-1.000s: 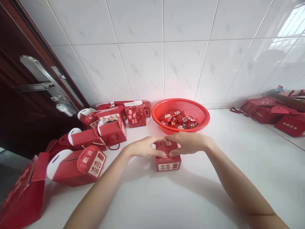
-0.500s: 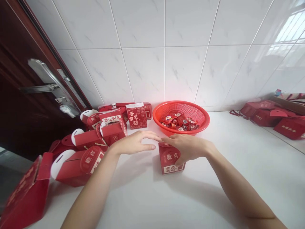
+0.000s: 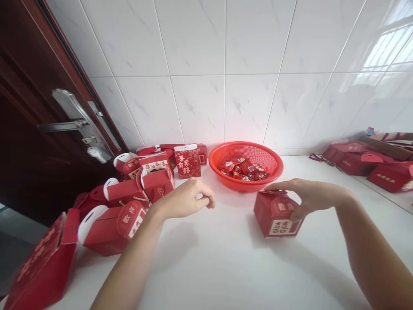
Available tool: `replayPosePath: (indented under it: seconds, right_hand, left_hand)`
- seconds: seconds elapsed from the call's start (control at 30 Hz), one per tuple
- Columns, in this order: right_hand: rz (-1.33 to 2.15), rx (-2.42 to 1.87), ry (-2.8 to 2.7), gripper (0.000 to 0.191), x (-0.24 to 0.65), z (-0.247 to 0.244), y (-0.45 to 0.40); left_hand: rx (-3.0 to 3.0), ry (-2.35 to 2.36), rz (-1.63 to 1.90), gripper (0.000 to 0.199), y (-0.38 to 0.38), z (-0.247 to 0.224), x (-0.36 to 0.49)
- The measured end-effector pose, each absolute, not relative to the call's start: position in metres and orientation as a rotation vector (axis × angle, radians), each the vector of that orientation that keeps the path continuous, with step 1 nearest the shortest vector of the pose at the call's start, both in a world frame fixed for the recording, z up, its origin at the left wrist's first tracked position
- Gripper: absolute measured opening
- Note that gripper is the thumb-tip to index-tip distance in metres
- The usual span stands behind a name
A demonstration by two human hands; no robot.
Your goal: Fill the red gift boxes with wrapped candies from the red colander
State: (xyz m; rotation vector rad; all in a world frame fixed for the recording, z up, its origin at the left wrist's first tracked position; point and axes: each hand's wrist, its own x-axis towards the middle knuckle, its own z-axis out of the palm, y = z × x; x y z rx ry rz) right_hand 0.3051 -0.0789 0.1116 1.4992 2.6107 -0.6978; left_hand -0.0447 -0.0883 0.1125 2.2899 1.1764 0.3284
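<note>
White counter point(image 3: 219, 262): before a tiled wall point(image 3: 200, 103)
Red box point(image 3: 271, 215): right, nearer than the basket point(image 3: 245, 186); printed panel facing near, long axis foreshortened, unclear
Right hand point(image 3: 309, 196): thumb and fingers pinching its top
Left hand point(image 3: 184, 199): loosely curled, holding nothing

Red box point(image 3: 273, 215), dark-on-cream label point(image 3: 281, 227) — bright-red basket point(image 3: 247, 185) — grey-veined white tiles point(image 3: 197, 38).

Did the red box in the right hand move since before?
Yes, to the right. The box was in front of the left half of the basket; now the right hand holds it near the basket's right edge.
</note>
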Motion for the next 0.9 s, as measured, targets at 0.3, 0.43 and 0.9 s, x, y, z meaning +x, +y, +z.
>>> replayPosePath:
  seconds: [0.3,0.43,0.9]
  right_hand:
    - [-0.870,2.017,2.365,0.075,0.388,0.084,-0.075]
    - [-0.687,2.037,2.402,0.071,0.385,0.077,-0.074]
    - [0.321,1.998,2.698,0.043,0.358,0.016,-0.068]
  left_hand:
    - [2.360,1.186,0.125,0.031,-0.090,0.111,-0.043]
    - [2.341,1.214,0.066,0.035,-0.092,0.110,-0.044]
    - [2.257,1.472,0.320,0.044,-0.111,0.139,-0.086]
